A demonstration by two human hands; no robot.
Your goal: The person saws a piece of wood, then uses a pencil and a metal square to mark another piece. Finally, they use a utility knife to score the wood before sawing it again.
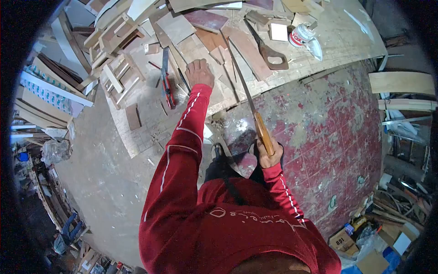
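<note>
My right hand [269,156] is wrapped round the wooden handle of a saw [263,132]. Its long narrow blade points up and away, seen nearly edge-on, with the tip over the workbench. On the bench [130,137], my left hand [199,73] rests with its fingers curled down among thin wood strips; whatever lies under the fingers is hidden. Left of that hand lies a red-and-black handled tool [169,93] with a flat grey blade. A second handsaw [273,59] with a brown grip lies farther right, beside a wood board [248,52].
Near the bench's far side stands a white can [299,36] with red lettering. Small wooden frames [119,80] sit at the bench's left. Curved boards [401,82] are stacked at right. A cardboard box [343,242] and clutter lie lower right. Another person [67,234] is at lower left.
</note>
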